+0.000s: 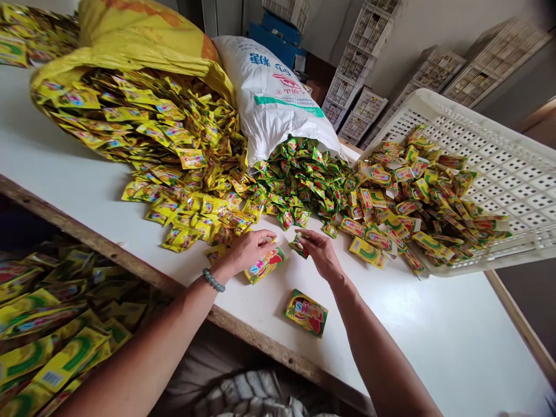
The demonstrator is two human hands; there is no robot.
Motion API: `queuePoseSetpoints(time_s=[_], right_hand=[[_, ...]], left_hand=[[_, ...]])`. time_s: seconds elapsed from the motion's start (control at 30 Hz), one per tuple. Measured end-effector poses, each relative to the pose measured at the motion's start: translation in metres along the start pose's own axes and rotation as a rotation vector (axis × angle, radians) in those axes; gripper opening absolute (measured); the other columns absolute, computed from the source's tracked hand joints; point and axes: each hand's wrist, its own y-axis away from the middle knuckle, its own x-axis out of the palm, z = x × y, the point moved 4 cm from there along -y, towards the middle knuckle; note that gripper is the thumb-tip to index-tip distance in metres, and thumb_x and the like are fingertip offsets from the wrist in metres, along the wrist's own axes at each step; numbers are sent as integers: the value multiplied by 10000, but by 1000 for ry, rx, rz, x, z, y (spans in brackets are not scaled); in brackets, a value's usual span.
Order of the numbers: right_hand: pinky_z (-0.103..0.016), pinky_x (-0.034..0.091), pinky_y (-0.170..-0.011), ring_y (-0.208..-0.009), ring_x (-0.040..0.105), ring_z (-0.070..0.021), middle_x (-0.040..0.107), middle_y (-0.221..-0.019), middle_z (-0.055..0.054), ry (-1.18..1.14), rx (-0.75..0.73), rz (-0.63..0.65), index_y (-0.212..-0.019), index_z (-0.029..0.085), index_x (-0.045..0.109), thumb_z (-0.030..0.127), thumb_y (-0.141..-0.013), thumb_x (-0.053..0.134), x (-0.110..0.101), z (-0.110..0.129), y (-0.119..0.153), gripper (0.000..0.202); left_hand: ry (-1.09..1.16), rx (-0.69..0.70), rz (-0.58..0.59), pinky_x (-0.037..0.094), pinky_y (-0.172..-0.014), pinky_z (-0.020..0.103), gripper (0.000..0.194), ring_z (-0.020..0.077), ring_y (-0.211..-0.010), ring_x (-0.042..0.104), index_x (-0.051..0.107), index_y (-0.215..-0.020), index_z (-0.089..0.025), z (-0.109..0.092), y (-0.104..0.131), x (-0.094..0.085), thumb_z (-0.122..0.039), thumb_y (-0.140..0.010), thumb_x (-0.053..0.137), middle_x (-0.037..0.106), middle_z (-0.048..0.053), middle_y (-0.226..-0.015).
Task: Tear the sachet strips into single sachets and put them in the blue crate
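Yellow box (264, 269) at near centre, gripped by the left hand (245, 250); the right hand (322, 253) pinches a green packet (299, 247). Beyond, a yellow sack (143, 37) spills yellow packets (174, 174), a white sack (278, 87) green packets (308, 174); rightward, a tilted basket (508, 150) holds small boxes (434, 197).

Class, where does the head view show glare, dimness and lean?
In the head view, glare lies on the tabletop at right; same view, the heaped cartons at lower left look dim; same view, background crate stacks lean, whether from camera tilt or lens distortion I cannot tell.
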Motion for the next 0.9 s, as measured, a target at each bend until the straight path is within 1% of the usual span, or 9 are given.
queuePoseSetpoints(time_s=[0.1,0.23,0.33,0.5,0.63,0.7,0.8,0.87,0.9], right_hand=[[-244,417,-561,-583,513,-103,602,-704,20,-30,24,134,-917,193,650,442,-672,791,9,12,-5,377],[-250,437,-601,-656,544,-123,608,-728,-8,254,-87,250,-745,169,701,352,-698,765,18,33,-12,199],[-255,453,-668,-730,577,-137,649,-805,-21,433,-179,274,-835,173,745,251,-737,705,27,48,-11,132],[-258,452,-671,-676,567,-131,656,-755,-10,548,-156,253,-1155,155,672,266,-891,525,42,62,-2,322],[-264,459,-722,-712,568,-136,638,-750,2,587,-224,232,-1223,186,635,234,-898,497,54,63,0,357],[-264,470,-741,-766,581,-142,654,-822,-10,521,-235,249,-1209,206,633,262,-898,508,58,63,-3,341],[-277,488,-805,-918,610,-163,680,-1056,-47,356,-217,215,-1131,212,657,357,-901,525,57,70,-23,302],[-302,487,-868,-996,623,-183,689,-1124,-53,342,-210,227,-1077,201,686,308,-873,549,60,80,-42,268],[-314,490,-882,-1007,632,-190,701,-1122,-51,377,-213,273,-1071,200,698,244,-845,553,66,84,-52,272]], left_hand=[[152,-14,104,557,-732,336,459,252,-837,715,710,-1034,-148,-5,3,4,-491,-732,673,773,92,-936],[278,-37,141,548,-736,346,484,254,-839,703,713,-996,-123,-12,9,3,-484,-675,748,770,105,-917],[374,-96,102,541,-735,345,506,245,-808,697,713,-963,-122,-12,11,-1,-502,-636,783,764,91,-862],[441,-84,57,527,-742,335,452,230,-796,685,729,-890,-136,-11,11,-4,-510,-643,784,753,74,-845],[506,-118,76,516,-704,322,381,208,-738,667,733,-864,-150,-8,13,-2,-467,-659,776,743,57,-801],[559,-152,87,505,-678,312,340,192,-697,653,724,-811,-147,-9,16,-2,-441,-649,782,730,48,-760],[613,-165,212,479,-655,293,286,174,-667,633,710,-766,-150,-17,24,0,-399,-648,782,708,32,-723],[581,-135,365,464,-671,280,246,164,-682,623,715,-773,-161,-24,29,4,-358,-644,785,707,17,-737],[559,-116,432,459,-682,274,232,160,-690,618,717,-773,-169,-27,32,5,-345,-638,787,708,9,-743]])
